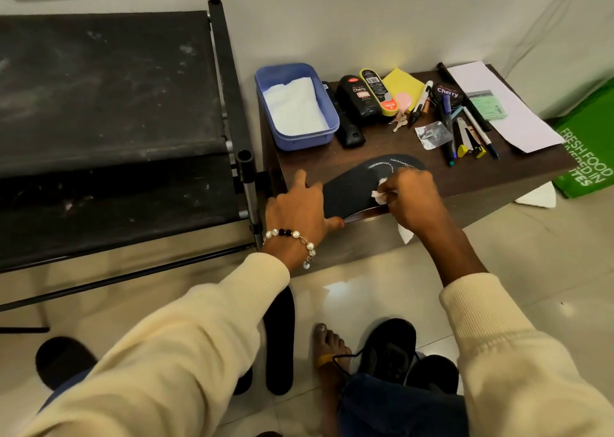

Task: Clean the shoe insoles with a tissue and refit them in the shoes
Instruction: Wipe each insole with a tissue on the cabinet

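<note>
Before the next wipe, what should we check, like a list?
1. Insole lies on the table: ok, though its near end overhangs the edge.
2. Left hand steadies the insole's end: ok.
3. Right hand grips the tissue: ok.
4. Spare tissue in the blue tub: ok.
5. Insole wiped clean: cannot tell.
6. Second insole waiting on the floor: ok.
</note>
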Available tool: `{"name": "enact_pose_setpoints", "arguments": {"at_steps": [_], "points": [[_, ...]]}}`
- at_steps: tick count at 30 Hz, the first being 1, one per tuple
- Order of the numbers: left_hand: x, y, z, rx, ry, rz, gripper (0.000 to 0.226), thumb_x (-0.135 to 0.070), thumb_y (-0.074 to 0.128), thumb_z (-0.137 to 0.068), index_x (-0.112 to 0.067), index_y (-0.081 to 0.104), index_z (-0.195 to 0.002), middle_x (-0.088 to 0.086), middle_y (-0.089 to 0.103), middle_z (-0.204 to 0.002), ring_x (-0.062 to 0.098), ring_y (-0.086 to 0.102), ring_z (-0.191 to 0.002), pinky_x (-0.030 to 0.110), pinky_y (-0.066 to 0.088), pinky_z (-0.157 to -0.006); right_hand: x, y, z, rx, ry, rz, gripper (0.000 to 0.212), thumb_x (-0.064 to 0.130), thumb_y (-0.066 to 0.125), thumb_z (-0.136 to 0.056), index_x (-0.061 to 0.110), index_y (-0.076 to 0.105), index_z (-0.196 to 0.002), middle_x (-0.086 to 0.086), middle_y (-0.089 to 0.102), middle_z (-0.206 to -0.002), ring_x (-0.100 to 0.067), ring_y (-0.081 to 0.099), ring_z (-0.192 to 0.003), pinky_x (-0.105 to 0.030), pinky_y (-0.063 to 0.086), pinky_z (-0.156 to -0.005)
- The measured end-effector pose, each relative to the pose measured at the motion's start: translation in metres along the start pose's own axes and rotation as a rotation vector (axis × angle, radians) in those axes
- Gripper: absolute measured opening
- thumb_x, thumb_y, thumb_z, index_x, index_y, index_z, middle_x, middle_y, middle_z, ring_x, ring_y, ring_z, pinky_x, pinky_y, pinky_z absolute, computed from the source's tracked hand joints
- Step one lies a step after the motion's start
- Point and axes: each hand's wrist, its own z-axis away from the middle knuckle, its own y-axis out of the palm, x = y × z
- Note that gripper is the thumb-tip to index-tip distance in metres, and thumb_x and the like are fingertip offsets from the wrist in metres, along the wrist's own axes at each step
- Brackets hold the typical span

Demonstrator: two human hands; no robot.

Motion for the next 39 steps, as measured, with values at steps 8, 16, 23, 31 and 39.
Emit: {"name": "enact_pose_setpoints", "arguments": {"at_steps": [8,16,23,31,39], "points": [[0.000,0.000,0.001,-0.008,0.002,-0.001,0.072,-0.063,0.067,-0.075,-0.023,0.049,-0.133,0.005,0.035,-0.137,0.033,0.060,-0.099,0.043,0.051,-0.084,-0.017,0.002,-0.001,-0.030,0.063,-0.015,0.027,0.011,0.057,-0.091,0.017,0.068,-0.115,-0.012,0.061,-0.121,-0.031,0.055,-0.112,-0.034,0.043,-0.094],[0.001,0.003,0.000,-0.016,-0.002,0.003,0.069,-0.061,0.068,-0.075,-0.023,0.051,-0.131,0.005,0.035,-0.136,0.033,0.061,-0.097,0.044,0.052,-0.085,0.018,0.006,0.000,-0.032,-0.229,-0.018,0.025,0.009,0.057,-0.089,0.008,0.069,-0.111,-0.015,0.060,-0.113,-0.032,0.055,-0.106,-0.039,0.044,-0.091],[0.000,0.001,0.000,-0.006,0.005,0.005,0.071,-0.063,0.067,-0.075,-0.023,0.050,-0.131,0.004,0.036,-0.135,0.032,0.060,-0.100,0.043,0.051,-0.085,-0.004,0.005,0.002,-0.067,0.046,0.010,0.029,0.012,0.058,-0.091,0.012,0.065,-0.119,-0.013,0.057,-0.121,-0.029,0.053,-0.113,-0.035,0.043,-0.096],[-0.007,-0.002,0.002,0.002,-0.008,-0.062,0.066,-0.057,0.067,-0.078,-0.016,0.050,-0.126,0.007,0.033,-0.137,0.032,0.060,-0.093,0.044,0.050,-0.085,-0.014,-0.002,0.002,0.033,-0.088,-0.038,0.028,0.012,0.057,-0.092,0.016,0.066,-0.118,-0.010,0.059,-0.125,-0.029,0.053,-0.116,-0.035,0.040,-0.102],[-0.010,0.003,0.001,-0.009,0.002,-0.045,0.070,-0.055,0.068,-0.079,-0.013,0.046,-0.130,0.008,0.030,-0.140,0.033,0.061,-0.093,0.044,0.049,-0.085,-0.024,0.007,-0.002,-0.100,-0.001,-0.005,0.026,0.015,0.055,-0.093,0.014,0.067,-0.115,-0.012,0.061,-0.119,-0.029,0.056,-0.109,-0.033,0.042,-0.092]]}}
